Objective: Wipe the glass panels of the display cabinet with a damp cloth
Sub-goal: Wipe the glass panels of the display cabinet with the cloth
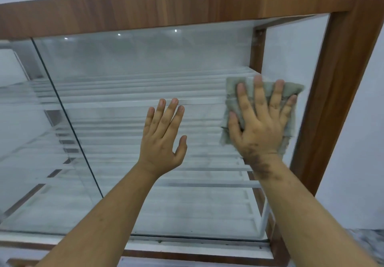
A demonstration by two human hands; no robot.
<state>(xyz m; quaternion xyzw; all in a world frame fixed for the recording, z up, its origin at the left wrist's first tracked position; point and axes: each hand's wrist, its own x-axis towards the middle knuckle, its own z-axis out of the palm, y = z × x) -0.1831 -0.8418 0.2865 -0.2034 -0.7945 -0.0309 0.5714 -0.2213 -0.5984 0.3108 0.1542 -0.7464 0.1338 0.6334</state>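
Observation:
The display cabinet has a brown wooden frame (336,92) and sliding glass panels. The right glass panel (145,63) looks hazy with streaks. My right hand (257,125) lies flat with spread fingers on a grey-green cloth (291,94), pressing it against the glass near the panel's right edge. My left hand (164,137) rests flat on the same panel, fingers straight and together, to the left of the cloth. Dark smudges mark my right wrist.
A second glass panel (22,121) overlaps at the left, its dark edge running diagonally. White tiered shelves (133,100) show inside. A metal sliding track (197,246) runs along the bottom. A pale wall (357,162) stands right of the frame.

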